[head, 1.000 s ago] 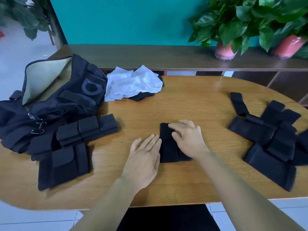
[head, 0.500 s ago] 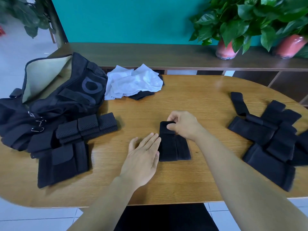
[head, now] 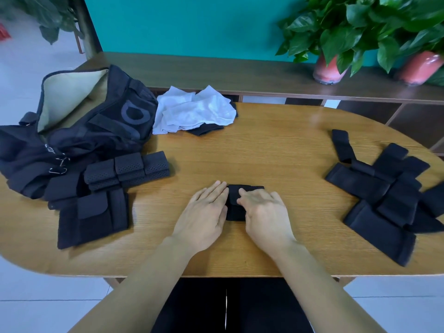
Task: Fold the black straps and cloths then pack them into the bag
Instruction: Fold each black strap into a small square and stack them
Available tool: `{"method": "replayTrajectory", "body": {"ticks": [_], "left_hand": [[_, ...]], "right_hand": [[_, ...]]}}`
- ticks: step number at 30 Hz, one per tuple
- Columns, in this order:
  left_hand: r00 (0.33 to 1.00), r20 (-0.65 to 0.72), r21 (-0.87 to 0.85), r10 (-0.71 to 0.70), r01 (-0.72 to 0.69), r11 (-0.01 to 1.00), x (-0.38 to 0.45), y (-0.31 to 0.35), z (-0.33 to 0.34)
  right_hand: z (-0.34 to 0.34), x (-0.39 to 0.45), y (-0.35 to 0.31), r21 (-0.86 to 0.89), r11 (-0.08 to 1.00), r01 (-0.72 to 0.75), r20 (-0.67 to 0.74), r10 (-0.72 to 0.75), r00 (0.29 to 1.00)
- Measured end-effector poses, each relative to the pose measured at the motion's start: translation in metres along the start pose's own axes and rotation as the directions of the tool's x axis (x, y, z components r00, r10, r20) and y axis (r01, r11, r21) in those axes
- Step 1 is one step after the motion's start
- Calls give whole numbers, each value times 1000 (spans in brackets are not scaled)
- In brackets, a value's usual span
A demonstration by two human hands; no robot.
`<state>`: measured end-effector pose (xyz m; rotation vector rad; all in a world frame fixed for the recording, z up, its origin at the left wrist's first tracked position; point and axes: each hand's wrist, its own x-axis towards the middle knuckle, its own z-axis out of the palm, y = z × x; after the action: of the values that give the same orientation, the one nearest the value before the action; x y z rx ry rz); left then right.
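Left hand: our left hand (head: pixel 204 213) lies flat on the counter (head: pixel 276 150), fingers straight and together, its inner edge touching the left side of the folded strap (head: pixel 234 204); it grips nothing.
Right hand: our right hand (head: pixel 263 212) rests palm-down on the right part of that strap, fingers bent a little and pressing on top of it; we cannot tell whether the thumb hooks under the edge.
Folded strap: a small black bundle in the near middle of the counter, between our two hands, mostly covered by them.
Unfolded pile: loose black straps and cloths (head: pixel 384 195) lie overlapping at the right end of the counter, well apart from our hands.
Folded stack: to our left we see perforated rolled straps (head: pixel 127 170) and, just in front of them, a flat folded black cloth (head: pixel 92 218).
Bag: the black bag (head: pixel 79 123) sits at the far left with its mouth open, showing a pale lining; the rolled straps touch its near side.
White cloth: a crumpled white cloth (head: pixel 194 110) lies beside the bag on a dark piece.
Background: a wooden shelf (head: pixel 216 73) behind the counter carries potted plants (head: pixel 336 44) in pink pots.
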<state>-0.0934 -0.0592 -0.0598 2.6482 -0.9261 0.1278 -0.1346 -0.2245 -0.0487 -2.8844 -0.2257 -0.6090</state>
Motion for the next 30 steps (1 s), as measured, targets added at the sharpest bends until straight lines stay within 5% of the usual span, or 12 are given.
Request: {"method": "replayTrajectory", "body": {"ticks": [4, 9, 17, 30], "left_hand": [[1000, -11, -18, 5, -6, 1000, -4, -1, 5], [993, -114, -42, 0, -5, 999, -6, 4, -1], [999, -44, 205, -4, 13, 979, -18, 18, -5], [972, -170, 396, -162, 218, 892, -72, -55, -40]], "right_hand": [[7, -10, -3, -16, 1000, -6, 56, 7, 998], [-9, -16, -4, 212, 971, -113, 0, 116, 993], [-4, -30, -3, 12, 984, -180, 134, 177, 975], [26, 26, -93, 104, 993, 61, 251, -85, 964]]}}
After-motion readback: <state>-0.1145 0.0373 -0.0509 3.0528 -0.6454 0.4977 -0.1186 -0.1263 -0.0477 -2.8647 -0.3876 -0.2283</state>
